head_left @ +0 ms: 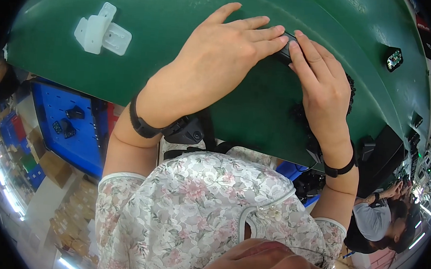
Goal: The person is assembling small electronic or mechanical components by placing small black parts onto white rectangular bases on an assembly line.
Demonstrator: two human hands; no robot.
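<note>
Both hands meet over a small dark, box-like part (284,51) at the far middle of the green table; fingers cover most of it. My left hand (226,53) reaches in palm down, its index and middle fingertips on the part's near left end and its little finger spread away. The left thumb is hidden underneath. My right hand (323,74) grips the part from the right, with bent fingers along its top. Beside and beneath the right hand lies a pile of small black pieces (351,91), partly covered by it.
A white translucent plastic fixture (96,32) lies on the green table (153,20) at left. Far right stands a black housing with an exposed circuit board (394,59). A blue tray (52,105) with several black parts sits below the left edge. Another person (377,218) works at right.
</note>
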